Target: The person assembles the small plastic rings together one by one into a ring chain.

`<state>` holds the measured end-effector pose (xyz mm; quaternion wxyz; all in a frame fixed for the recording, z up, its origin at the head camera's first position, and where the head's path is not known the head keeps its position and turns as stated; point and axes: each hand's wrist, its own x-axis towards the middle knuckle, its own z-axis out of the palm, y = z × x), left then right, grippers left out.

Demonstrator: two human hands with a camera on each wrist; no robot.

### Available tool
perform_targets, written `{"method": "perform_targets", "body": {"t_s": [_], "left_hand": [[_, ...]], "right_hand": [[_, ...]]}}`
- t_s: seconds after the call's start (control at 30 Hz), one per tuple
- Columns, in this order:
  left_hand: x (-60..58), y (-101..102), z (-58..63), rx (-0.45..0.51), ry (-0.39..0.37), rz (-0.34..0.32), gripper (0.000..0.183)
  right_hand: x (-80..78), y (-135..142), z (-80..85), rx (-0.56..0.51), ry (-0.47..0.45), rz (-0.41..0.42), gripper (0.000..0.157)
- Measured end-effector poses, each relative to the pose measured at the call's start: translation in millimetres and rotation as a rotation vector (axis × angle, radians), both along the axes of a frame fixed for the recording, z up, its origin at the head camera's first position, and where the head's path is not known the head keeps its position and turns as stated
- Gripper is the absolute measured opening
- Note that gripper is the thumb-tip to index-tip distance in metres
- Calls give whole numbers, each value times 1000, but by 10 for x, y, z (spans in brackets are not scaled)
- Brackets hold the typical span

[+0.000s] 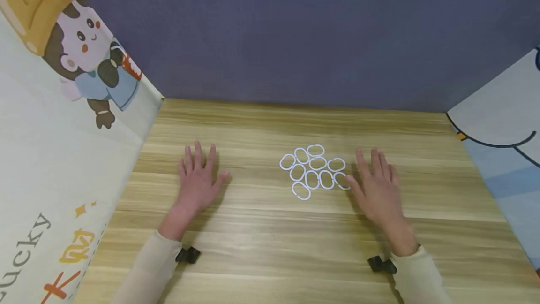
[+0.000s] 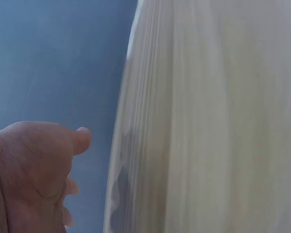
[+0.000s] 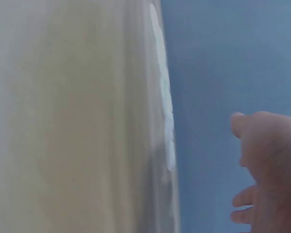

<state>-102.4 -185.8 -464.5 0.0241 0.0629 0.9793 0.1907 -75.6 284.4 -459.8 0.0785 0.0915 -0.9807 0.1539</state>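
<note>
My left hand [image 1: 196,186] and right hand [image 1: 377,191] are both released, fingers extended and holding nothing. Ten white oval rings [image 1: 312,171] lie between them in a single cluster on the wood-grain table [image 1: 261,247], nearer my right hand, many edge to edge; small gaps show in several. My right thumb overlaps the outermost ring in the head view; I cannot tell whether they touch. A dark blue wall [image 1: 295,36] stands behind, a cartoon-printed panel [image 1: 38,125] at left, another printed panel [image 1: 510,97] at right.
</note>
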Motion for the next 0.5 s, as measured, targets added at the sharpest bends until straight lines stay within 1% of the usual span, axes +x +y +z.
{"method": "perform_targets", "body": {"t_s": [0.1, 0.23, 0.33, 0.43, 0.5], "left_hand": [[39, 90, -1, 48, 12, -6, 85], [58, 210, 5, 145, 81, -39, 80], [47, 289, -13, 188, 142, -97, 71], [35, 376, -25, 204, 191, -159, 62], [31, 439, -28, 208, 221, -189, 55]], "right_hand": [[12, -67, -32, -46, 79, 13, 73], [10, -141, -63, -135, 171, 27, 71], [-25, -192, -90, -202, 244, 48, 68], [-68, -240, -121, -251, 321, 74, 65], [-89, -268, -139, -273, 357, 85, 63]]}}
